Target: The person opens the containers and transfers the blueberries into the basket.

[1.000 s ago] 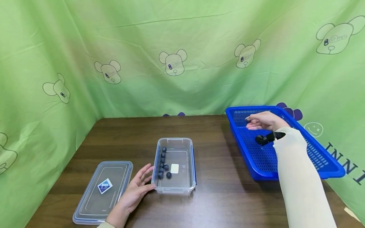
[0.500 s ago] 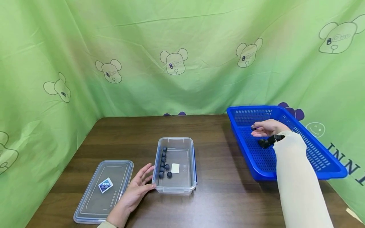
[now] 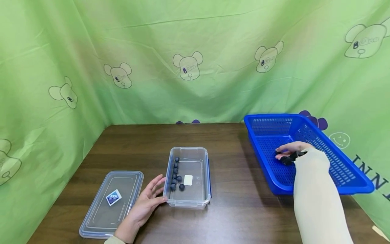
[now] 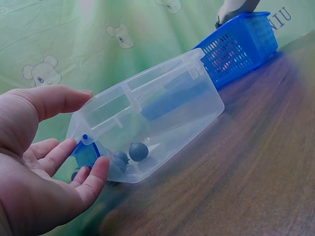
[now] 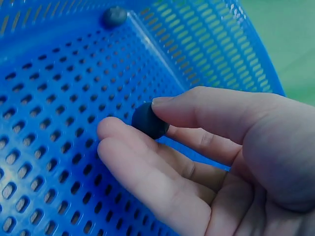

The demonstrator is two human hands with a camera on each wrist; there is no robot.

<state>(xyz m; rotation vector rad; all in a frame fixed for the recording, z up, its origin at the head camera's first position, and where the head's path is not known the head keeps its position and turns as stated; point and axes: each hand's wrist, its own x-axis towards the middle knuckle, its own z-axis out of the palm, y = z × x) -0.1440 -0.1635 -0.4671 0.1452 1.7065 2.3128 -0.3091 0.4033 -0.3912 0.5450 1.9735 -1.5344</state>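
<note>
Inside the blue plastic basket (image 3: 261, 159), my right hand (image 3: 290, 149) pinches a blueberry (image 5: 149, 120) between thumb and fingers. Another blueberry (image 5: 114, 17) lies on the basket floor by the far corner in the right wrist view. My left hand (image 3: 147, 200) rests against the left side of a clear food container (image 3: 195, 189). Its thumb touches the rim near the front corner, and its loosely spread fingers lie by the blue side latch (image 4: 87, 153). Several blueberries (image 3: 175, 170) sit in the container, mostly along its left wall.
A clear lid (image 3: 128, 189) with a diamond-shaped label lies flat on the wooden table (image 3: 225, 162), left of the container. Green printed curtain (image 3: 152, 91) hangs behind and at both sides. A black wrist camera (image 3: 287, 159) sits under my right wrist.
My right hand has moved lower and nearer to me inside the basket, with the blueberry still pinched. Left hand and container have stayed in place; the head view shifted slightly.
</note>
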